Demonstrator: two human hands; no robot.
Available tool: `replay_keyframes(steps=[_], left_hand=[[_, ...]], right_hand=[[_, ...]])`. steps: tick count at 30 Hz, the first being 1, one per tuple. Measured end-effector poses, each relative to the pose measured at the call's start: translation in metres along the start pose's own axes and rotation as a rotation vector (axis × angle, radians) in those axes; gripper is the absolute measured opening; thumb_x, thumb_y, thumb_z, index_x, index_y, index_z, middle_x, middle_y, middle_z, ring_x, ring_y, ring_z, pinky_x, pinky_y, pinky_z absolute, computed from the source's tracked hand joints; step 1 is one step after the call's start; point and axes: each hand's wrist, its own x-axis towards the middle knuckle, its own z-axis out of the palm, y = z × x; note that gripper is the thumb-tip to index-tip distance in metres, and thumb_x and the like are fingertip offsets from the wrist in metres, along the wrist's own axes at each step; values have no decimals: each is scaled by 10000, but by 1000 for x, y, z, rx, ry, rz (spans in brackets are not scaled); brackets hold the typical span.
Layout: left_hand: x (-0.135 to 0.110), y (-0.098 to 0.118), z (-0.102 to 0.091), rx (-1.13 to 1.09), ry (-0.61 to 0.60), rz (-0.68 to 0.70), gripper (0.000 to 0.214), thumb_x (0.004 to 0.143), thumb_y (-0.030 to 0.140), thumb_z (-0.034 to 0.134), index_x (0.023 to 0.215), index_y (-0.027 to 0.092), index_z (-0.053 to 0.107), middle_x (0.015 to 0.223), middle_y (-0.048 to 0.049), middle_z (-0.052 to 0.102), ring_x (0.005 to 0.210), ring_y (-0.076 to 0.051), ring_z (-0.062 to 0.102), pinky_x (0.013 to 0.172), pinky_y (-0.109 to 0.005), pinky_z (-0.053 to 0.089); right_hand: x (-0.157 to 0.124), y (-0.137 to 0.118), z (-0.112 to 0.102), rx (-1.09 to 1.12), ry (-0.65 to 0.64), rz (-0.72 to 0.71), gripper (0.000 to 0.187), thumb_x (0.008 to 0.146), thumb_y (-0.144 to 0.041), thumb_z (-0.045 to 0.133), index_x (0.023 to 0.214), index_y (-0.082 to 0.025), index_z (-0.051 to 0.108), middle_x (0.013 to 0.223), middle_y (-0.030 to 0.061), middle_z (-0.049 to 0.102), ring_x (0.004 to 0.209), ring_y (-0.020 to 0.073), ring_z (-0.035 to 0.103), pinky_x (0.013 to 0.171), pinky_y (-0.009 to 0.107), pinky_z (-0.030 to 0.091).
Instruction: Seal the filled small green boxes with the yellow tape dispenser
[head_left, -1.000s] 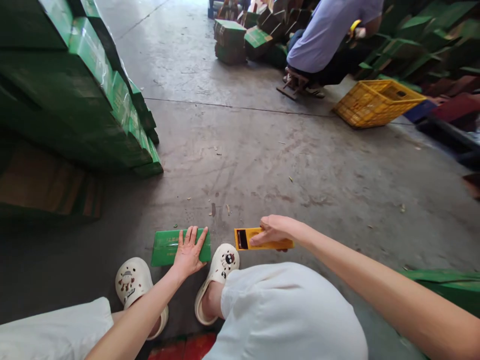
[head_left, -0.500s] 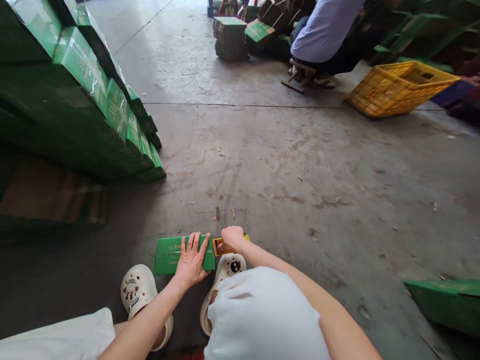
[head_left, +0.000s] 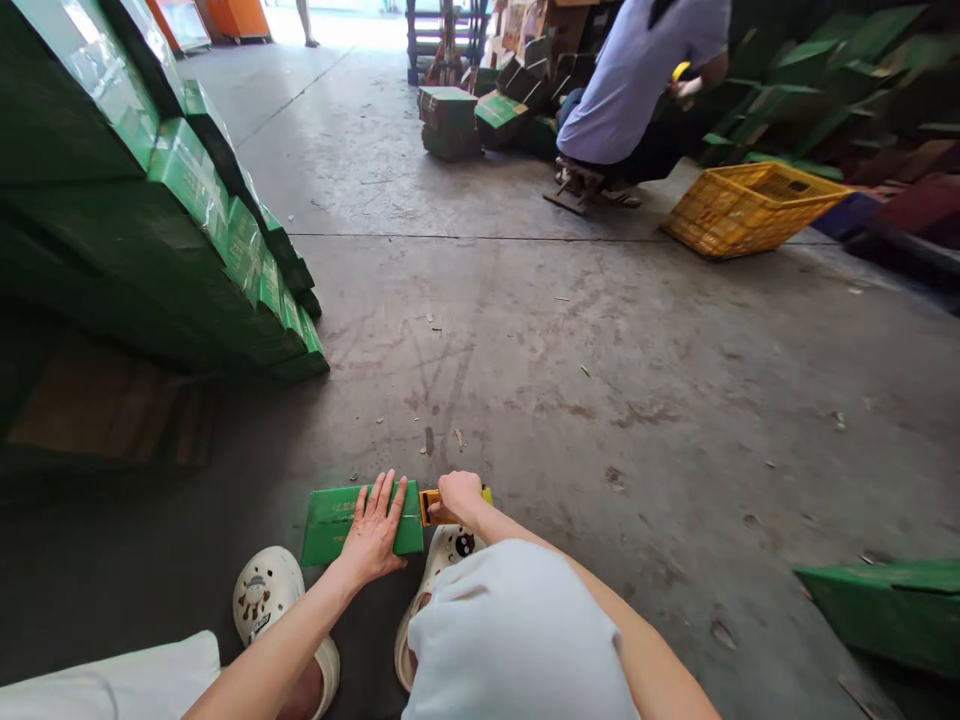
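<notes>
A flat green box (head_left: 330,520) lies on the concrete floor just beyond my white clogs (head_left: 276,610). My left hand (head_left: 373,532) rests flat on its right half, fingers stretched out. My right hand (head_left: 456,497) is closed around a yellow inner tray (head_left: 432,506), whose end sits at the right end of the green box. Most of the tray is hidden under my hand. My knees in white cloth fill the bottom of the view.
A tall leaning stack of green boxes (head_left: 187,220) stands at the left. Another person (head_left: 637,80) sits at the back beside a yellow crate (head_left: 750,205) and more boxes (head_left: 450,120). A green box (head_left: 885,605) lies at the right.
My right hand brought the yellow tray leftwards from open floor to the green box's right end. My left hand stayed flat on the box. The view shifted slightly.
</notes>
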Motion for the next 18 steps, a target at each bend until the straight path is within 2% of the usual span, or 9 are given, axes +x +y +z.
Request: replay_keyframes(steps=[3,5,10,13,18], left_hand=[[-8,-20,-7,19,-25,-16,1442,508,446,900,1690,241,100,1739,-212,166,1596,-450,163,1251,-604,191],[-14,-30,-12,43,-42,-44,1402,513,424,899,1687,271,148,1721,-204,237,1587,-446,197,1254,-617,160],[-16,-32,-14,71,-53,-99,1328,541,374,866,1685,269,200,1657,-199,363,1553,-421,279,1264,-638,94],[-16,-34,-11,62,-32,-107,1340,545,435,871,1688,270,191,1670,-183,344,1550,-420,274,1270,-624,100],[-28,-60,-12,46,-1,-44,1393,541,526,888,1693,265,150,1727,-170,219,1574,-411,218,1276,-565,138]], right_hand=[[-1,0,1,-4,7,4,430,805,-358,792,1177,-142,795,1172,233,769,1138,352,738,902,397,586],[-1,-4,0,-11,10,0,419,803,-341,801,1170,-140,798,1181,232,766,1150,356,732,911,399,586],[-5,-16,-2,-31,25,-19,305,868,-269,759,1148,-160,809,1172,203,777,1133,327,743,899,369,596],[-5,-8,-6,-38,34,-14,291,885,-276,746,1138,-149,813,1155,206,781,1112,331,752,874,364,606],[-7,21,-20,-39,37,6,383,803,-395,828,1109,-164,825,1128,227,782,1103,367,750,880,394,597]])
